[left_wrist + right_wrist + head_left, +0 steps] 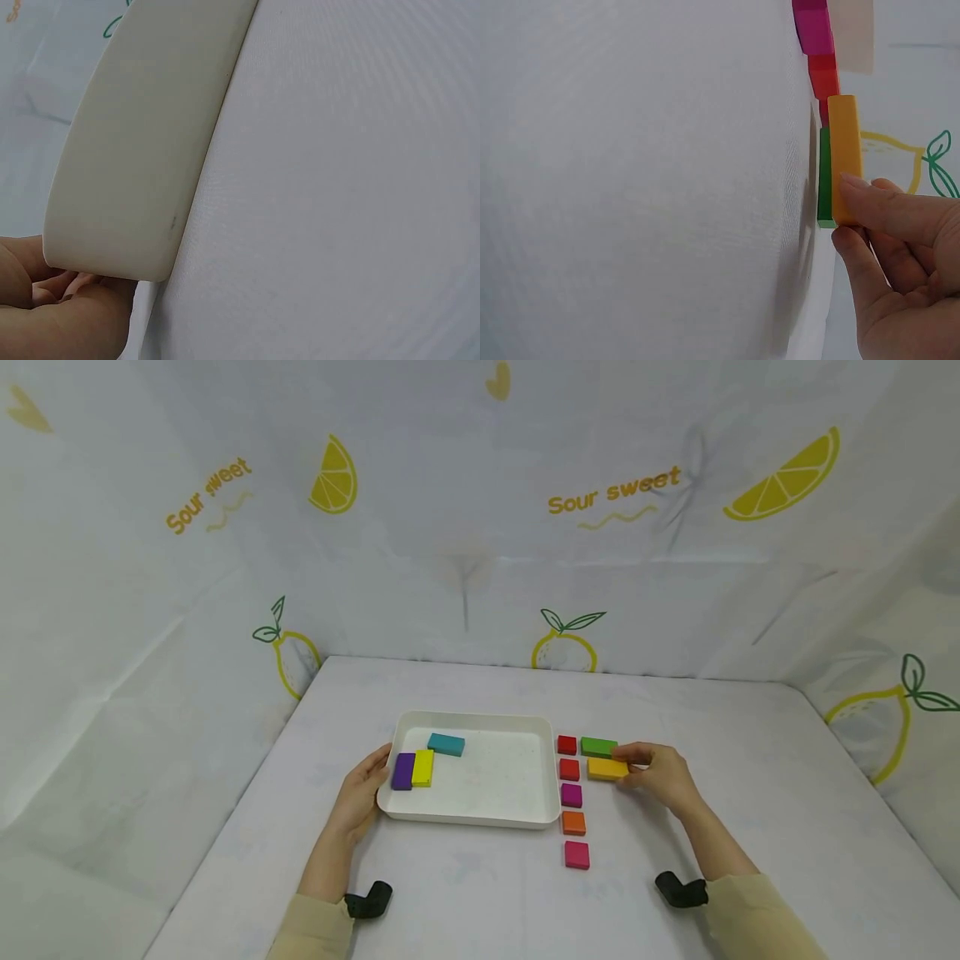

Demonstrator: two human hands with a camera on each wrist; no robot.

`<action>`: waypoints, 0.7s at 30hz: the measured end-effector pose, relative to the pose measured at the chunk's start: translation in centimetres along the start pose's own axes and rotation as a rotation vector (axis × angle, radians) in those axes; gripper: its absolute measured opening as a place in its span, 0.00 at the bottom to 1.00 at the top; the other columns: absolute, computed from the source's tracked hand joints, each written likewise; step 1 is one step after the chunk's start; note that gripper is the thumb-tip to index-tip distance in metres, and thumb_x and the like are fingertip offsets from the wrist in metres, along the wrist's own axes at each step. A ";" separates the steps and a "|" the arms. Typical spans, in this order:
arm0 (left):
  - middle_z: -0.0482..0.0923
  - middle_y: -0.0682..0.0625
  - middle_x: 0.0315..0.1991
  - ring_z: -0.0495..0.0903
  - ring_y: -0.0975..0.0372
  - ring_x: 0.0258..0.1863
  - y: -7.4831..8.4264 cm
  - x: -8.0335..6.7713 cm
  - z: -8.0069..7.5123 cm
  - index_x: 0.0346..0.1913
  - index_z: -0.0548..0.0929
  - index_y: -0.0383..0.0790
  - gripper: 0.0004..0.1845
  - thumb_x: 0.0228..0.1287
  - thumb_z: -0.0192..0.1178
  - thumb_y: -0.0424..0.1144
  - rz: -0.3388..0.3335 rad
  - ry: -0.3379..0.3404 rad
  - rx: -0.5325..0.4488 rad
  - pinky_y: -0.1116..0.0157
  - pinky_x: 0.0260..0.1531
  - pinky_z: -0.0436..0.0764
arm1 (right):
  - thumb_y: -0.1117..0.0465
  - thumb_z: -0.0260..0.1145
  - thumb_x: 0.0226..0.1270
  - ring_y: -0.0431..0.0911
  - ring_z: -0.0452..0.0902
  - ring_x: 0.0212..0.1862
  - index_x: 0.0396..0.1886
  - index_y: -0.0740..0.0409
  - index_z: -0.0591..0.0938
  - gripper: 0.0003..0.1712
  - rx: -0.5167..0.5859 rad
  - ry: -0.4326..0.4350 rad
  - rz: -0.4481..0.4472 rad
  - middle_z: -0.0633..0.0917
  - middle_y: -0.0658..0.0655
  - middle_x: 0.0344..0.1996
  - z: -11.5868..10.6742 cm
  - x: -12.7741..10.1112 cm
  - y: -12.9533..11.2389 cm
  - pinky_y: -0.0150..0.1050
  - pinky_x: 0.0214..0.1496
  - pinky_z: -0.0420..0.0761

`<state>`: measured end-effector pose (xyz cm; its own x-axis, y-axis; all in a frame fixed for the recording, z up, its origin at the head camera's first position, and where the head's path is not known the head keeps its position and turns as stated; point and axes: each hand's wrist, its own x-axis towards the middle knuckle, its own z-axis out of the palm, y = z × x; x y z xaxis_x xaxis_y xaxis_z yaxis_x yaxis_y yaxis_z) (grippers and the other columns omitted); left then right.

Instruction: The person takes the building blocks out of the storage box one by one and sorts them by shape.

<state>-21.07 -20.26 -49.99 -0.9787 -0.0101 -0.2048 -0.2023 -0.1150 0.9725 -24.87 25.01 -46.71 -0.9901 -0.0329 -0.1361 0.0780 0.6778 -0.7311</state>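
Observation:
A shallow white tray [487, 817] lies on the table, with my left hand [360, 795] holding its left end. In the left wrist view, curled fingers [90, 322] touch the end of the tray wall [127, 165]. Inside the tray are a purple block [402, 772], a yellow block [423, 768] beside it and a teal block [446, 744]. To the tray's right, my right hand [666, 777] pinches one end of an orange-yellow block [606, 769] between thumb and fingers. That block [844, 142] is raised off the table, by a green block [598, 747].
Along the tray's right side runs a column of small square blocks: a red one [567, 745], another red one [569, 769], a magenta one [572, 795], an orange one [573, 823] and a pink one [577, 855]. A lemon-print cloth [465, 527] hangs behind the table [480, 902].

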 end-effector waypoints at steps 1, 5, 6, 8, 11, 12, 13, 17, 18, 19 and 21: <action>0.49 0.39 0.80 0.48 0.50 0.80 0.0 0.0 0.0 0.77 0.55 0.36 0.27 0.79 0.39 0.31 0.000 0.001 0.000 0.52 0.80 0.53 | 0.69 0.72 0.58 0.61 0.73 0.62 0.57 0.60 0.82 0.25 0.002 -0.002 0.003 0.81 0.67 0.60 0.1 0.0 0.0 0.57 0.67 0.77; 0.49 0.38 0.79 0.48 0.50 0.80 0.0 0.0 0.1 0.77 0.55 0.36 0.27 0.79 0.40 0.31 0.001 0.004 0.000 0.53 0.80 0.53 | 0.69 0.72 0.58 0.61 0.72 0.63 0.57 0.60 0.82 0.25 0.012 -0.008 0.023 0.81 0.67 0.60 0.4 0.1 0.1 0.57 0.67 0.76; 0.49 0.38 0.79 0.48 0.50 0.80 0.0 0.0 0.1 0.77 0.55 0.36 0.27 0.79 0.40 0.32 0.001 0.005 0.000 0.53 0.80 0.53 | 0.69 0.72 0.58 0.62 0.72 0.63 0.57 0.60 0.82 0.25 0.014 -0.010 0.023 0.80 0.67 0.60 0.4 0.1 0.1 0.58 0.67 0.76; 0.49 0.38 0.79 0.48 0.50 0.80 0.0 0.0 0.0 0.77 0.55 0.36 0.27 0.79 0.39 0.32 0.001 0.003 0.001 0.53 0.80 0.53 | 0.69 0.72 0.58 0.62 0.71 0.63 0.57 0.60 0.82 0.25 0.020 -0.010 0.031 0.80 0.68 0.61 0.4 0.2 0.1 0.58 0.68 0.76; 0.49 0.38 0.79 0.47 0.50 0.81 -0.1 0.1 0.0 0.77 0.55 0.36 0.27 0.79 0.39 0.31 0.000 0.004 0.000 0.53 0.80 0.52 | 0.69 0.71 0.58 0.61 0.71 0.63 0.57 0.60 0.82 0.25 0.025 -0.010 0.037 0.80 0.68 0.61 0.5 0.2 0.2 0.58 0.68 0.76; 0.49 0.38 0.79 0.47 0.50 0.81 -0.1 0.1 0.0 0.77 0.55 0.36 0.27 0.79 0.39 0.31 -0.001 0.004 0.000 0.53 0.80 0.52 | 0.69 0.71 0.58 0.62 0.71 0.62 0.57 0.60 0.82 0.25 0.023 -0.010 0.036 0.80 0.68 0.60 0.6 0.1 0.2 0.58 0.67 0.76; 0.49 0.38 0.80 0.47 0.50 0.81 -0.1 0.1 0.0 0.77 0.55 0.36 0.27 0.79 0.39 0.31 0.000 0.003 -0.001 0.53 0.80 0.52 | 0.69 0.71 0.58 0.61 0.71 0.62 0.57 0.60 0.82 0.24 0.022 -0.009 0.036 0.80 0.68 0.60 0.6 0.1 0.2 0.57 0.67 0.76; 0.49 0.39 0.79 0.48 0.50 0.80 0.0 0.0 0.0 0.77 0.55 0.36 0.27 0.79 0.39 0.31 -0.004 0.008 -0.005 0.53 0.80 0.53 | 0.69 0.71 0.59 0.62 0.71 0.62 0.57 0.60 0.82 0.24 0.013 -0.002 0.036 0.80 0.68 0.60 0.8 0.2 0.3 0.58 0.67 0.76; 0.49 0.39 0.79 0.48 0.50 0.80 0.0 0.0 0.0 0.77 0.55 0.36 0.26 0.79 0.39 0.31 -0.005 0.010 -0.007 0.53 0.79 0.54 | 0.69 0.71 0.59 0.61 0.71 0.62 0.57 0.60 0.82 0.24 0.010 0.000 0.036 0.80 0.68 0.60 0.9 0.2 0.3 0.58 0.67 0.76; 0.49 0.39 0.79 0.48 0.50 0.80 0.0 0.0 0.0 0.77 0.55 0.36 0.26 0.79 0.39 0.31 -0.004 0.010 -0.008 0.53 0.79 0.54 | 0.69 0.71 0.59 0.62 0.71 0.62 0.57 0.60 0.82 0.24 0.007 0.002 0.034 0.80 0.68 0.60 0.9 0.3 0.3 0.58 0.67 0.76; 0.50 0.39 0.79 0.49 0.50 0.80 0.0 0.0 0.0 0.77 0.56 0.36 0.26 0.79 0.39 0.31 -0.007 0.011 -0.009 0.53 0.79 0.54 | 0.69 0.71 0.59 0.62 0.71 0.62 0.57 0.60 0.82 0.24 0.004 0.006 0.033 0.80 0.68 0.60 1.0 0.4 0.4 0.58 0.68 0.75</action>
<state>-21.05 -20.25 -49.96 -0.9769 -0.0203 -0.2125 -0.2085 -0.1237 0.9702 -25.08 24.51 -47.70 -0.9877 -0.0067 -0.1561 0.1106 0.6755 -0.7290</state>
